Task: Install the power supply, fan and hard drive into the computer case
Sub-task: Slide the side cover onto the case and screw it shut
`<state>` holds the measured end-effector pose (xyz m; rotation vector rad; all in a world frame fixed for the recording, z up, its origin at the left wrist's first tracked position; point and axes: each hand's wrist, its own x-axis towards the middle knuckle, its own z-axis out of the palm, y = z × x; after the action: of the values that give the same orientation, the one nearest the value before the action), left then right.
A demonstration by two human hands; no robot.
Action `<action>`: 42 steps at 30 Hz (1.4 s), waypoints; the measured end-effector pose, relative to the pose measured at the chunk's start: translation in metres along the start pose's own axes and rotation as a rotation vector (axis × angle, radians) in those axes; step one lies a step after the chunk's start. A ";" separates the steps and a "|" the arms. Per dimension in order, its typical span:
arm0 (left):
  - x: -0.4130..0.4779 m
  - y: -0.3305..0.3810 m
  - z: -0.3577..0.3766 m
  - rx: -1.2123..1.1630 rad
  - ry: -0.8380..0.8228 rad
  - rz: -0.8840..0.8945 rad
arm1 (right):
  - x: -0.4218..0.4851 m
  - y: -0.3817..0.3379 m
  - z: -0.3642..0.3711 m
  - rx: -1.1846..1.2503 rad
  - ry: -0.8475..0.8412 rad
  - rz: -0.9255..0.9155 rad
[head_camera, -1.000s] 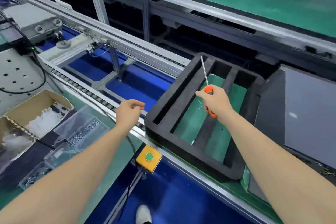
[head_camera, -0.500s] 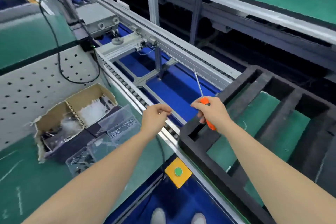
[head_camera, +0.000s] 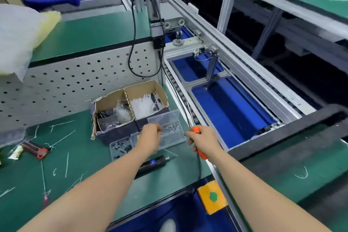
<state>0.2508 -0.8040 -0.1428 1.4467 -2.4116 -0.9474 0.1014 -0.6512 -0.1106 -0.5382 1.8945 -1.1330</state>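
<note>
Orange plastic shows above and below the right grip [head_camera: 202, 140], which is closed round the screwdriver [head_camera: 196, 129] handle; the shaft is too blurred to trace. Just left of it, the left grip [head_camera: 150, 136] hangs knuckles-up over the clear tray [head_camera: 178, 138], with its fingertips curled down among the screws [head_camera: 172, 127]. Whether a screw is pinched between them I cannot tell, as its back hides the tips. The case, power supply, fan and drive are all out of view. Only a black foam frame [head_camera: 291, 133] lies well to the right of the right grip.

The step in hand looks like fetching screws. To do it well, pinch a few from the loose heap just ahead of the fingertips rather than scooping. Lift clear of the tray wall so that nothing spills onto the table [head_camera: 84, 165]. Point the screwdriver tip away from the tray and from the black cable [head_camera: 198, 165] that runs just under the right grip. A compartment of darker screws [head_camera: 120, 148] sits just left of the left grip, so check the type before carrying any off.
</note>
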 end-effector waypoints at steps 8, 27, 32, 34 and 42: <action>0.053 0.018 0.034 0.328 -0.205 0.289 | -0.004 0.027 -0.014 -0.083 0.123 0.065; 0.082 0.006 0.056 0.679 -0.299 0.511 | -0.005 0.034 -0.017 -0.076 0.166 0.096; 0.088 0.010 0.054 0.686 -0.305 0.466 | -0.006 0.035 -0.017 -0.077 0.158 0.095; 0.089 0.009 0.053 0.689 -0.318 0.471 | -0.006 0.034 -0.017 -0.080 0.155 0.094; 0.073 0.007 0.042 0.544 -0.199 0.551 | -0.006 0.034 -0.019 -0.081 0.158 0.088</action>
<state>0.1895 -0.8456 -0.1840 0.7185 -3.1267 -0.3311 0.0909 -0.6210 -0.1330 -0.4156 2.0862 -1.0715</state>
